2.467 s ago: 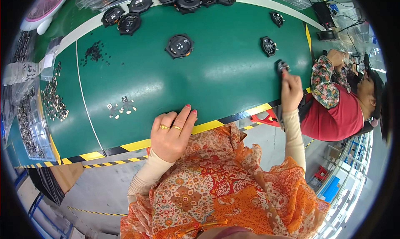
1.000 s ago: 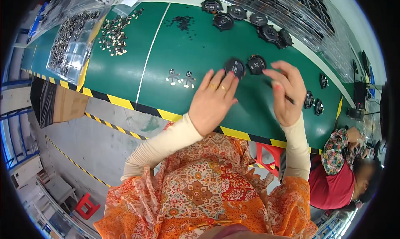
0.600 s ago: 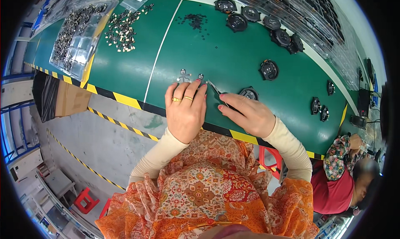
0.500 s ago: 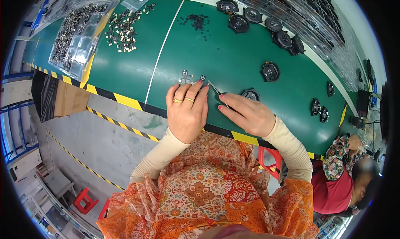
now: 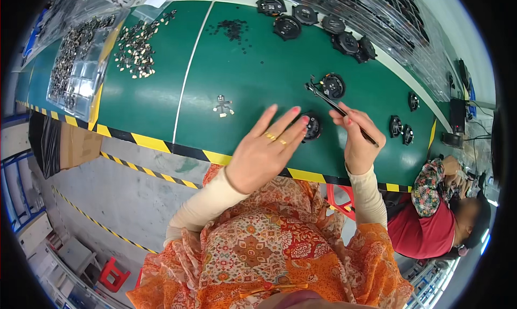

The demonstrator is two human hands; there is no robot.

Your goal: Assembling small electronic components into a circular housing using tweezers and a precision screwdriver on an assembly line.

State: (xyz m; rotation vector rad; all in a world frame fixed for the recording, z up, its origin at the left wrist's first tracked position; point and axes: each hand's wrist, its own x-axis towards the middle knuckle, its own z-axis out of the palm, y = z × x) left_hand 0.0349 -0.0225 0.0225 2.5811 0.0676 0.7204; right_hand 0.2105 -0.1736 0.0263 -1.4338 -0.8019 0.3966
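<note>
My right hand (image 5: 362, 139) grips black tweezers (image 5: 335, 105), which point up and to the left. At their tips is a small dark flexible part (image 5: 311, 86), beside a round black watch case (image 5: 334, 86). My left hand (image 5: 265, 157) holds nothing, its fingers stretched out and apart. The fingertips of that hand partly cover a second watch case (image 5: 312, 128); whether they touch it I cannot tell. Left of the left hand, a few small dark and white parts (image 5: 222, 106) lie on the green table mat.
Several watch cases (image 5: 287, 27) line the far edge; more (image 5: 396, 126) lie at the right. Small black pieces (image 5: 232, 29) and a pile of tiny connectors (image 5: 137, 47) lie at the far left, by a clear tray (image 5: 85, 87). A co-worker (image 5: 423, 228) sits at the right.
The tweezers have moved right and away from me to the watch case, with a small part at their tips. My left hand has moved right and spread its fingers. The view has shifted slightly.
</note>
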